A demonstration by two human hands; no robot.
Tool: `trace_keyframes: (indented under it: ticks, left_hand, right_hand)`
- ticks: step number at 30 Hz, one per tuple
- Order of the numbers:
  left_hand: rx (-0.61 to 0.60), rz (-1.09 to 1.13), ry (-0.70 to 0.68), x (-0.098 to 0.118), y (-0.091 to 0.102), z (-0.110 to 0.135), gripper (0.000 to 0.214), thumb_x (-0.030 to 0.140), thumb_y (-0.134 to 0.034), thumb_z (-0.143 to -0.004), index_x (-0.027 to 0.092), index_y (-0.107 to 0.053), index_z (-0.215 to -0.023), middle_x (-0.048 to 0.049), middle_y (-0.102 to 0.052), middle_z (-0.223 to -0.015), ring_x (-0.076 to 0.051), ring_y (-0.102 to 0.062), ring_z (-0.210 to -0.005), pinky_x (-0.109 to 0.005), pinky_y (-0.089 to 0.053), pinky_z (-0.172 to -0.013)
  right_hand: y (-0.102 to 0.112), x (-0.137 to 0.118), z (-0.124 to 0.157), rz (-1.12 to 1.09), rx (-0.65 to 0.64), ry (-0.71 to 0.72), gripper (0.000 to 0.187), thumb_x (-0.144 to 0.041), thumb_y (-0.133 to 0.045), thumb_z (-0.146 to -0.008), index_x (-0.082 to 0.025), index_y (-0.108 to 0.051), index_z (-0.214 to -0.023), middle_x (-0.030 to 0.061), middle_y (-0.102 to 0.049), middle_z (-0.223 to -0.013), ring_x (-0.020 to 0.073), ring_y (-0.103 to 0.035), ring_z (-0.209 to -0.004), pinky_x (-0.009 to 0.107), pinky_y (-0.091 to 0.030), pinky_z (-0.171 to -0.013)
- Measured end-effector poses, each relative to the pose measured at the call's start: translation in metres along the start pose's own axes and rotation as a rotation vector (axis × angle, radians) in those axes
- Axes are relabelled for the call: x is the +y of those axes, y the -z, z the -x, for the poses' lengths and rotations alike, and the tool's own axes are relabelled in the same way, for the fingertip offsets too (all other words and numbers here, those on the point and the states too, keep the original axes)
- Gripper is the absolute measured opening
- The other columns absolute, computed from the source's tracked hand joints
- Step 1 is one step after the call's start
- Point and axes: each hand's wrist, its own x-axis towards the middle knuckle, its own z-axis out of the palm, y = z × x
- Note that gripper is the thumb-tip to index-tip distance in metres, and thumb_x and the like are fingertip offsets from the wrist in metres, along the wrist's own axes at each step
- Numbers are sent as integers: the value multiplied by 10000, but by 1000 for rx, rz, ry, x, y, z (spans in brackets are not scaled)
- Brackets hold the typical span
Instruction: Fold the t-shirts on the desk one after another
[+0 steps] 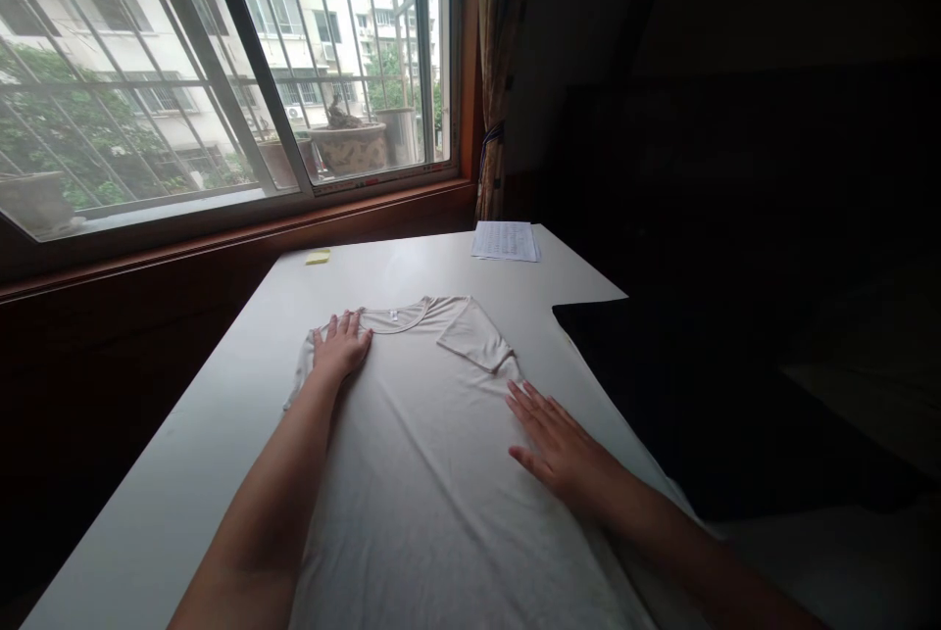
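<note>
A pale, cream-white T-shirt (433, 444) lies spread on the white table, its neckline at the far end and its hem running out of the bottom of the view. My left hand (342, 344) rests flat on the shirt's left shoulder beside the collar, fingers spread. On the right side of the shirt, just below the sleeve, my right hand (551, 434) lies open with fingers stretched out. The right sleeve (477, 334) is folded inward over the body. Part of the left sleeve is covered by my left hand. A crease runs diagonally down the front.
At the table's (213, 434) far edge lie printed papers (506, 241) and a yellow sticky-note pad (318, 258). Behind stands a barred window (353, 52) with a tied curtain (494, 81) at its right. A dark cloth or object (618, 356) borders the table's right edge.
</note>
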Motion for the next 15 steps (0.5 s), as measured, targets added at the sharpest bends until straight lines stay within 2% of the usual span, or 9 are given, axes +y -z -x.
trace_keyframes:
  ticks: [3, 7, 11, 15]
  left_hand:
    - [-3, -6, 27, -13, 1, -2, 723, 590, -194, -1006, 243, -195, -1639, -58, -141, -1713, -337, -81, -1579, -692, -82, -1213]
    - [8, -4, 91, -44, 2, -6, 737, 609, -174, -998, 243, -201, -1638, -54, -133, -1715, -341, -87, -1577, -693, -94, -1211]
    - [13, -3, 192, -85, 5, -5, 754, 613, -162, -991, 226, -212, -1636, -58, -125, -1717, -348, -79, -1576, -709, -81, -1203]
    - [32, 1, 295, -127, 7, 1, 779, 624, -162, -980, 203, -223, -1632, -60, -122, -1718, -360, -78, -1574, -729, -84, -1192]
  right_hand:
    - [-1, -7, 36, -41, -3, -2, 682, -534, -403, -1046, -269, -205, -1643, 62, -182, -1699, 297, -169, -1562, 525, -239, -1251]
    - [-1, -10, 69, -80, 7, -6, 670, -527, -475, -1022, -311, -276, -1625, 56, -228, -1692, 326, -225, -1547, 547, -289, -1230]
    - [1, -14, 89, -111, 94, -91, 639, -529, -556, -977, -295, -433, -1558, 100, -410, -1614, 325, -412, -1461, 497, -448, -1141]
    - [4, -17, 93, -160, 193, -199, 543, -481, -615, -936, -288, -551, -1439, 115, -624, -1370, 305, -604, -1243, 459, -545, -1022]
